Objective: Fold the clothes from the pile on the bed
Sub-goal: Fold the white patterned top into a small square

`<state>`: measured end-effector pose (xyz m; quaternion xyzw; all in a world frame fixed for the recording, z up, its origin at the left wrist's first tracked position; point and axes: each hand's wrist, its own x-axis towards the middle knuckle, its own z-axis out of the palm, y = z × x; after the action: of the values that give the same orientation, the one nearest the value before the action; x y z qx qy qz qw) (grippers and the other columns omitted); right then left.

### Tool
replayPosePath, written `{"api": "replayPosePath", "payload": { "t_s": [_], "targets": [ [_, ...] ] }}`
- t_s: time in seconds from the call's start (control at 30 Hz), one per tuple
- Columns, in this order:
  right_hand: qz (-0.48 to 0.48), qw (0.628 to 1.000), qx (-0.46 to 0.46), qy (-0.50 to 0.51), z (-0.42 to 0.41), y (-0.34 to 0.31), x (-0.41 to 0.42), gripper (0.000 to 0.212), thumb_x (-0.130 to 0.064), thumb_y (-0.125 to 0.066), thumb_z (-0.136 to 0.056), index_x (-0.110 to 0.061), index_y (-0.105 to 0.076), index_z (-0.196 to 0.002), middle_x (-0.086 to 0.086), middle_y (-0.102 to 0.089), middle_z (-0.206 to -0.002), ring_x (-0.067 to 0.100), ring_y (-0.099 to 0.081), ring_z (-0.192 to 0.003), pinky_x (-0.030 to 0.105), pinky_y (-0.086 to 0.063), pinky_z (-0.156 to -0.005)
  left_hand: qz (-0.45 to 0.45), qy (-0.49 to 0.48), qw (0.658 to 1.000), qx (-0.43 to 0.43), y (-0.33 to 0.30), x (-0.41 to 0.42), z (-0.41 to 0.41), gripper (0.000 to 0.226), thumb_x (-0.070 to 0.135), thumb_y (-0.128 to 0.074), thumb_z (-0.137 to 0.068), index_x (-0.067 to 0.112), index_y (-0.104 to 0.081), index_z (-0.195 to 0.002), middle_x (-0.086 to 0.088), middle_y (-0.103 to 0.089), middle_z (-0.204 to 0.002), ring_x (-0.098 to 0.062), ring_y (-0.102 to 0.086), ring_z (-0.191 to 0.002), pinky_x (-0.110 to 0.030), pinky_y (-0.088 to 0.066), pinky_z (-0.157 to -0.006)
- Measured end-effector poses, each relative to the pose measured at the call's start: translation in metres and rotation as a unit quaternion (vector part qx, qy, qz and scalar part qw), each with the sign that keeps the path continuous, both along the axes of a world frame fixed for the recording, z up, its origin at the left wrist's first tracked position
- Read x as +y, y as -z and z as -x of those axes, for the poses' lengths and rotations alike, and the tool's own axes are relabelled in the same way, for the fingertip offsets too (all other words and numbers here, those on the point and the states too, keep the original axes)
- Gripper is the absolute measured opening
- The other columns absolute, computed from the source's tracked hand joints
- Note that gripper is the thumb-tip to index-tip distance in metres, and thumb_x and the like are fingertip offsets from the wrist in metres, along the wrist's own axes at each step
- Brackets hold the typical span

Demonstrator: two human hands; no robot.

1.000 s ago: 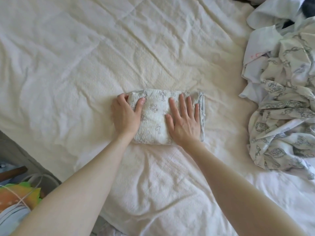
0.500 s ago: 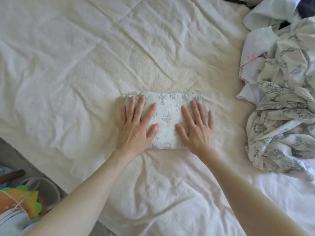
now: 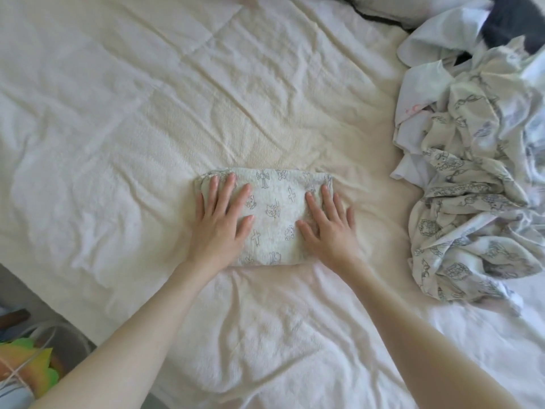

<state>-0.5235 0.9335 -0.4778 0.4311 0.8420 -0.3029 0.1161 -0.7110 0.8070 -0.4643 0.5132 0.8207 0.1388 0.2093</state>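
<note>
A small folded garment (image 3: 274, 214), pale with grey cross and animal prints, lies flat as a rectangle in the middle of the bed. My left hand (image 3: 219, 222) presses on its left part with straight, spread fingers. My right hand (image 3: 328, 228) lies flat on its right part, fingers straight and pointing away from me. The pile of unfolded clothes (image 3: 477, 178) sits at the right side of the bed, a crumpled printed fabric on top and white pieces behind it.
The bed is covered by a wrinkled cream bedspread (image 3: 118, 128). Its edge runs along the lower left, where a pale round container (image 3: 59, 338) and a green and orange object (image 3: 26, 367) stand on the floor. Something dark (image 3: 513, 22) lies at the pile's far end.
My left hand went from gripping the garment's left edge to lying flat on it. Both hands have slid slightly apart over the fold.
</note>
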Motion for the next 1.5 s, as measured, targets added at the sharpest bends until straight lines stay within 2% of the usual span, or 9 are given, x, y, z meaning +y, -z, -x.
{"api": "replayPosePath", "payload": {
  "t_s": [0.13, 0.2, 0.27, 0.37, 0.53, 0.63, 0.97, 1.23, 1.5],
  "targets": [
    [0.129, 0.912, 0.171, 0.349, 0.001, -0.029, 0.021, 0.048, -0.033, -0.059, -0.091, -0.015, -0.049, -0.135, 0.001, -0.050, -0.137, 0.017, -0.053, -0.117, 0.036, -0.043, -0.100, -0.100, -0.213, 0.970, -0.066, -0.020, -0.012, 0.013, 0.061, 0.026, -0.065, -0.087, 0.007, -0.040, -0.138, -0.013, -0.040, -0.142, -0.022, -0.036, -0.132, -0.033, -0.031, -0.109],
    [0.249, 0.831, 0.151, 0.474, 0.001, -0.034, 0.040, 0.056, -0.030, -0.067, -0.087, -0.001, -0.050, -0.132, 0.005, -0.057, -0.111, 0.017, -0.056, -0.094, 0.035, -0.048, -0.086, -0.047, -0.373, 0.903, -0.208, -0.021, -0.012, 0.022, 0.065, 0.035, -0.070, -0.082, 0.011, -0.043, -0.135, -0.008, -0.050, -0.133, -0.018, -0.051, -0.117, -0.034, -0.041, -0.100],
    [0.352, 0.791, 0.105, 0.489, 0.000, -0.038, 0.055, 0.050, -0.032, -0.072, -0.082, 0.004, -0.060, -0.116, 0.007, -0.058, -0.096, 0.018, -0.052, -0.082, 0.036, -0.045, -0.077, 0.015, -0.460, 0.803, -0.379, -0.018, -0.009, 0.030, 0.058, 0.041, -0.070, -0.080, 0.013, -0.051, -0.127, -0.005, -0.060, -0.123, -0.023, -0.059, -0.109, -0.042, -0.048, -0.093],
    [0.402, 0.798, 0.040, 0.447, 0.000, -0.037, 0.065, 0.040, -0.040, -0.077, -0.075, -0.009, -0.065, -0.098, 0.003, -0.063, -0.099, 0.016, -0.057, -0.086, 0.034, -0.047, -0.083, 0.052, -0.460, 0.760, -0.457, -0.011, -0.006, 0.040, 0.054, 0.040, -0.069, -0.081, 0.012, -0.053, -0.125, -0.006, -0.065, -0.114, -0.025, -0.063, -0.098, -0.037, -0.051, -0.071],
    [0.393, 0.813, 0.020, 0.429, 0.015, -0.041, 0.063, 0.029, -0.029, -0.080, -0.074, -0.009, -0.059, -0.077, 0.001, -0.062, -0.072, 0.022, -0.057, -0.075, 0.038, -0.053, -0.082, 0.047, -0.455, 0.749, -0.479, -0.008, -0.002, 0.045, 0.048, 0.033, -0.070, -0.082, 0.015, -0.049, -0.122, -0.001, -0.064, -0.103, -0.021, -0.062, -0.088, -0.035, -0.048, -0.064],
    [0.374, 0.821, 0.043, 0.430, 0.024, -0.048, 0.056, 0.018, -0.020, -0.076, -0.079, -0.010, -0.064, -0.087, 0.003, -0.069, -0.082, 0.019, -0.066, -0.076, 0.033, -0.053, -0.064, 0.023, -0.458, 0.756, -0.468, -0.008, 0.001, 0.043, 0.041, 0.029, -0.071, -0.083, 0.019, -0.049, -0.116, 0.002, -0.063, -0.098, -0.018, -0.062, -0.085, -0.034, -0.047, -0.062],
    [0.319, 0.830, 0.109, 0.444, 0.015, -0.092, 0.005, 0.007, -0.011, -0.062, -0.088, -0.015, -0.058, -0.090, 0.005, -0.064, -0.091, 0.019, -0.061, -0.084, 0.037, -0.050, -0.072, 0.016, -0.445, 0.764, -0.468, -0.047, -0.034, 0.022, 0.028, 0.035, -0.068, -0.084, 0.027, -0.050, -0.104, 0.001, -0.064, -0.096, -0.019, -0.063, -0.083, -0.033, -0.049, -0.064],
    [0.361, 0.798, 0.080, 0.476, -0.040, -0.152, -0.076, 0.014, -0.003, -0.060, -0.085, -0.016, -0.063, -0.089, 0.007, -0.063, -0.093, 0.020, -0.059, -0.087, 0.031, -0.048, -0.065, 0.065, -0.447, 0.720, -0.527, -0.102, -0.122, -0.019, 0.032, 0.027, -0.067, -0.086, 0.019, -0.050, -0.112, -0.003, -0.065, -0.100, -0.023, -0.063, -0.087, -0.037, -0.051, -0.066],
    [0.359, 0.745, 0.147, 0.542, -0.121, -0.211, -0.147, 0.017, 0.001, -0.058, -0.083, -0.014, -0.060, -0.090, 0.005, -0.061, -0.085, 0.019, -0.056, -0.079, 0.031, -0.047, -0.062, 0.074, -0.361, 0.759, -0.537, -0.171, -0.159, -0.071, 0.023, 0.024, -0.063, -0.088, 0.020, -0.053, -0.109, -0.005, -0.066, -0.090, -0.022, -0.061, -0.078, -0.037, -0.048, -0.069]
  ]
}}
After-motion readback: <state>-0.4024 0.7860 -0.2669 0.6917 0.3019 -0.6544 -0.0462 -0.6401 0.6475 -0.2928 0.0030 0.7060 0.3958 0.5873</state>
